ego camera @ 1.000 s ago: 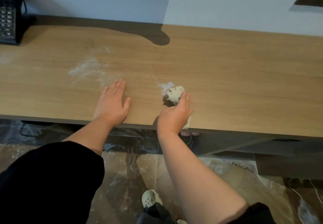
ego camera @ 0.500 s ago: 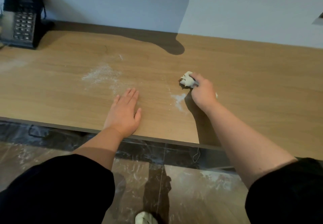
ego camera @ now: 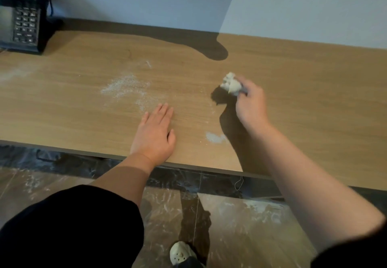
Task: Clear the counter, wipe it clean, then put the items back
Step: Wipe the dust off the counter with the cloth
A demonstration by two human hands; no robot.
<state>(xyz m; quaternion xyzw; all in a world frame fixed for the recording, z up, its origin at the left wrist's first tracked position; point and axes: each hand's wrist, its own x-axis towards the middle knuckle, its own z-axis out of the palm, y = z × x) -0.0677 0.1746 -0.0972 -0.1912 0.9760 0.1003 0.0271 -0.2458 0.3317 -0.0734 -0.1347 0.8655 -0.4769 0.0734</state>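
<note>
- Right hand (ego camera: 250,104): fingers curled round a crumpled white wad (ego camera: 231,84), held low over the counter (ego camera: 314,92) right of centre, evidently as the wiping pad; contact cannot be told
- Left hand (ego camera: 154,136): flat, fingers straight, holding nothing; palm rests near the front edge, probably as a brace
- Powder patch (ego camera: 125,88): unwiped, just beyond the left hand; a smaller heap (ego camera: 214,138) lies near the edge
- Telephone (ego camera: 21,16): far-left corner, by the wall

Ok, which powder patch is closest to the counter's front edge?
The small dense patch just right of the left hand; the wide scattered patch lies farther back.
</note>
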